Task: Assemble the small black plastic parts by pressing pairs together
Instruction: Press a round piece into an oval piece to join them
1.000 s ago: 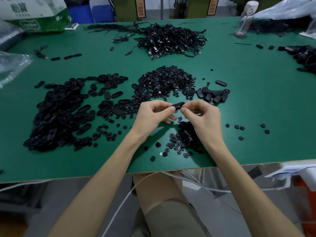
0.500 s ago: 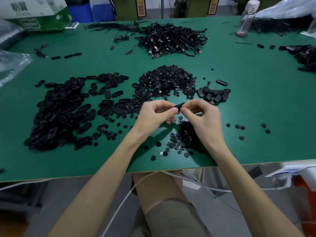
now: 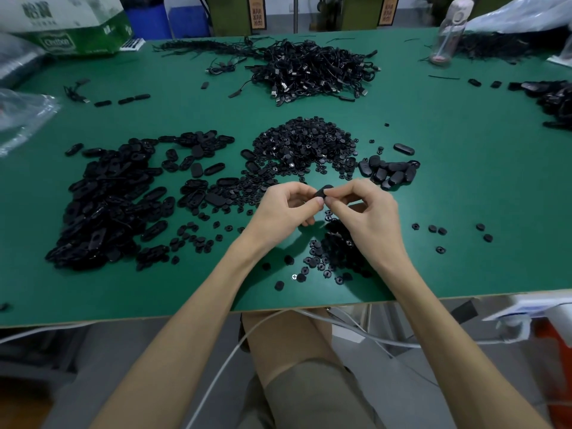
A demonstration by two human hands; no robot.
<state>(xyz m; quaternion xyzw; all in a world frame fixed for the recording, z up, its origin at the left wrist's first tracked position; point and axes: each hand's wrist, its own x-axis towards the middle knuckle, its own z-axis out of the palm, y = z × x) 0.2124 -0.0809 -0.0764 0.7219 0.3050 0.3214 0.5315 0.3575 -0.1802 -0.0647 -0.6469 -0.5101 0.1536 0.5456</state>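
A small black oval plastic part [image 3: 323,191] is pinched between both hands above the green table [image 3: 464,187]. My left hand [image 3: 286,209] grips it from the left with thumb and forefinger. My right hand [image 3: 365,209] pinches its right end, fingers curled. A big pile of oval shells [image 3: 102,205] lies at the left, a heap of small round pieces [image 3: 303,144] sits just beyond the hands, and a few joined ovals [image 3: 390,171] lie to the right. More round pieces [image 3: 334,252] are scattered under my right wrist.
A tangle of black cables [image 3: 312,69] lies at the far middle. A clear bottle [image 3: 448,32] stands at the back right, a green-and-white box [image 3: 71,26] at the back left, and plastic bags [image 3: 21,116] at the left edge. The table's front edge runs just below my wrists.
The oval part has turned between my fingertips, showing less of its length. Both hands have stayed in the same place over the table.
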